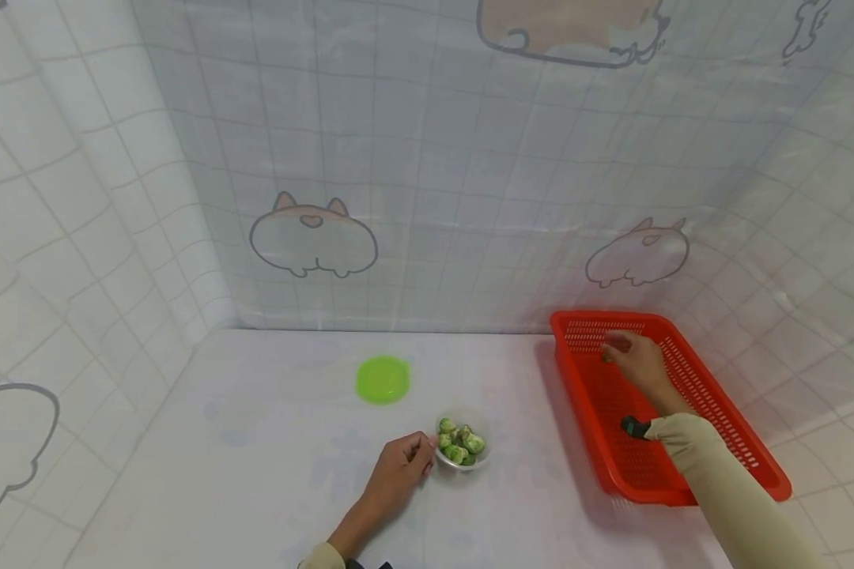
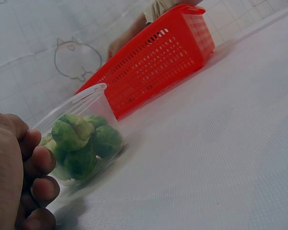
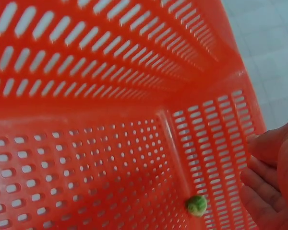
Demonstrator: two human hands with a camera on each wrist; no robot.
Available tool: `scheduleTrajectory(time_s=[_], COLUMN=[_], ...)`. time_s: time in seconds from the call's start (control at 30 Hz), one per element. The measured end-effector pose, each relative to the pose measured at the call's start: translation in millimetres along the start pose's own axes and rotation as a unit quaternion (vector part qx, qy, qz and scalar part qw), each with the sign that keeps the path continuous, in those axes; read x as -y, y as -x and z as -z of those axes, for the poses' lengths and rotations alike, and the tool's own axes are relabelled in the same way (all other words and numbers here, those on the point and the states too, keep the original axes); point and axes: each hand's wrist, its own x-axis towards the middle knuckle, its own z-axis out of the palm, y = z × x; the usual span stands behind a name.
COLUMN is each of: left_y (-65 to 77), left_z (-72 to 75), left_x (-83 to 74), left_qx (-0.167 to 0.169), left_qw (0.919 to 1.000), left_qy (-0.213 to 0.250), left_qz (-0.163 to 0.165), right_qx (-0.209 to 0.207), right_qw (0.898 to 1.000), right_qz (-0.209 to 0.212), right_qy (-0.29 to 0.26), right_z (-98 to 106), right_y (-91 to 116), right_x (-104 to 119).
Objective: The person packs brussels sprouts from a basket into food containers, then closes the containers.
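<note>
While the left hand [image 1: 400, 468] pinches the rim of a clear bowl [image 1: 464, 468] of Brussels sprouts [image 1: 459, 442] on the table [image 1: 256, 442], a green disc [image 1: 383, 379] lies nearer to its far edge; over the far end of the red basket [image 1: 580, 403], the right hand [image 1: 636, 362] has loose fingers, one sprout [image 3: 197, 206] beneath.

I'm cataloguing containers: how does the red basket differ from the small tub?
The basket is opaque red and slotted; the tub is see-through.
The basket is large and roughly rectangular, the tub small and round.
One sprout shows within the basket, while several sprouts fill the tub.
Both stand open-topped on the white surface.
</note>
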Motion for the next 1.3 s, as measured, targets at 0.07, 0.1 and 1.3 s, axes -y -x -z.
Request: scheduleTrajectory(time_s=[0.07,0.1,1.3], left_y=[0.2,0.3,6.9], left_z=[0.1,0.1,2.0], left_x=[-0.4,-0.9,-32.9], left_qx=[0.000,0.001,-0.010], left_qw=[1.0000,1.0000,0.9992], left_qy=[0.000,0.000,0.021], left_qz=[-0.002,-0.002,0.033], right_qx=[0.003,0.006,0.068], right_qw=[1.000,1.000,0.995], right_qz=[-0.010,-0.015,-0.030], right_qy=[0.002,0.001,0.063], right_z=[-1,-1,-15], right_y=[-1,-1,-18], right_x=[-3,-4,-41])
